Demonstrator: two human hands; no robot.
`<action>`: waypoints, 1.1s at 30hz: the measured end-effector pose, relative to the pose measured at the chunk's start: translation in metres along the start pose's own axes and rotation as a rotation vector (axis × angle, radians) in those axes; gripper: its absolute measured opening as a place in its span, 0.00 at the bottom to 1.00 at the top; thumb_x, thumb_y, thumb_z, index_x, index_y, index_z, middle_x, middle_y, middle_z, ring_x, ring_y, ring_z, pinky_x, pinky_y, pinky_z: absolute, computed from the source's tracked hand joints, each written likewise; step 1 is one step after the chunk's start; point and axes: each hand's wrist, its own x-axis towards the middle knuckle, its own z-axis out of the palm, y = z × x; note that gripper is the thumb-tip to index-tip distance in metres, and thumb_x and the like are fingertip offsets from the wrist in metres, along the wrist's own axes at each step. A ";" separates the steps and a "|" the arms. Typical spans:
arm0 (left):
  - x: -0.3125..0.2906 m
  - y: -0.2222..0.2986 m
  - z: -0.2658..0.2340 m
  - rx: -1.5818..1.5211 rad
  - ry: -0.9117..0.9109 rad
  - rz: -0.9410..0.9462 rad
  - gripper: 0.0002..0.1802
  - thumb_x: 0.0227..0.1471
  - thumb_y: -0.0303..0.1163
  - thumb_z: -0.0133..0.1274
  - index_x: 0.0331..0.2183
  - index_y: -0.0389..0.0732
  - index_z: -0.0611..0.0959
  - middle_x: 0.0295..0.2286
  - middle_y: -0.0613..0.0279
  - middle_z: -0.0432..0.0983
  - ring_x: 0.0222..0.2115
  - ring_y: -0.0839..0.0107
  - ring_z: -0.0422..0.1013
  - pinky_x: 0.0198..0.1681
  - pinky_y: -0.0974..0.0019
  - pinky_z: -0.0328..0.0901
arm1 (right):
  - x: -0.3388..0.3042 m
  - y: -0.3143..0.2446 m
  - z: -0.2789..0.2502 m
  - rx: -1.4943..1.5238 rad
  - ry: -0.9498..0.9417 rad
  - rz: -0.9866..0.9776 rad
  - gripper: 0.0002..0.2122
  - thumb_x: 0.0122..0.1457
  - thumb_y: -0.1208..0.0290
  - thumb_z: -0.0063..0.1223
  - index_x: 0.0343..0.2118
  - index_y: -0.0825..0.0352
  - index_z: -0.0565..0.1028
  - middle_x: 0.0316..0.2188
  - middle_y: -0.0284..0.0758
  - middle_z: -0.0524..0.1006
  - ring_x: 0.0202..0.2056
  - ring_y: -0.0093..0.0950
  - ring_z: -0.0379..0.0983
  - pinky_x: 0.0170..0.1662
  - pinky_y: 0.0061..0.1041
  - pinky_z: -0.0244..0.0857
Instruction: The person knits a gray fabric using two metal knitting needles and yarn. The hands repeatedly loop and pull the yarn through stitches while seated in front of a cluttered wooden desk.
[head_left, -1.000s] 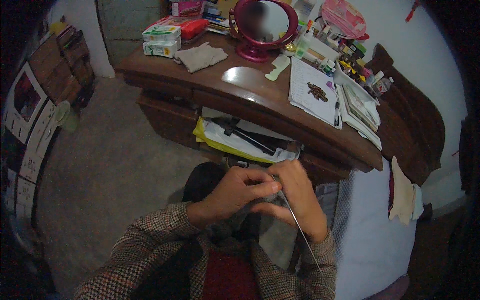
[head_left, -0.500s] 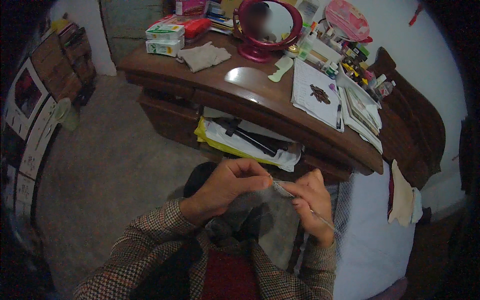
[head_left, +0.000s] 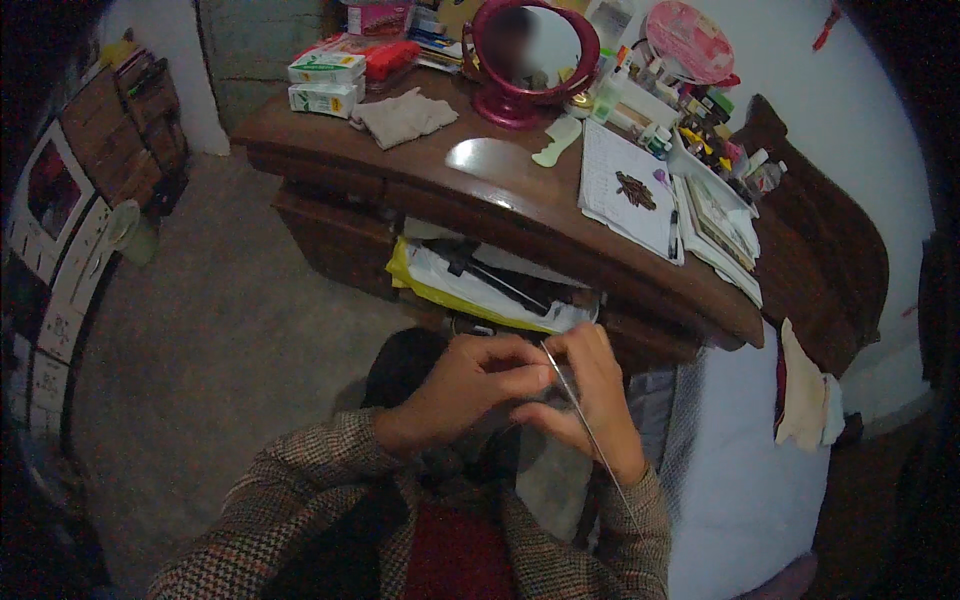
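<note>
Close together above my lap, both hands work at a fine piece too small to make out. My left hand point(head_left: 480, 385) is closed in a pinch, thumb against fingertips; what it grips is hidden. A long, thin silver knitting needle point(head_left: 585, 425) slants from the fingertips down across my right hand point(head_left: 595, 395) toward the sleeve. My right fingers are bent around its upper end, while the thumb stretches out below toward the left hand.
Ahead stands a dark wooden dresser point(head_left: 400, 170) with a red round mirror point(head_left: 510, 105), a grey cloth point(head_left: 405, 118), a green comb point(head_left: 557, 140) and a paper pad point(head_left: 615, 210). An open drawer point(head_left: 490, 290) holds bags. On the right is a pale blue bed surface point(head_left: 745, 460).
My right hand has turned and lifted slightly, its thumb now spread out. The needle has swung steeper, and the pale grey strip seen between my hands is now hidden.
</note>
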 end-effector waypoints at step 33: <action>-0.003 -0.002 -0.004 -0.154 0.131 0.074 0.08 0.53 0.30 0.55 0.34 0.36 0.80 0.31 0.66 0.77 0.33 0.81 0.71 0.39 0.74 0.67 | -0.016 -0.011 -0.010 -0.307 0.149 -0.042 0.19 0.45 0.61 0.62 0.38 0.67 0.79 0.28 0.37 0.70 0.33 0.33 0.62 0.34 0.29 0.57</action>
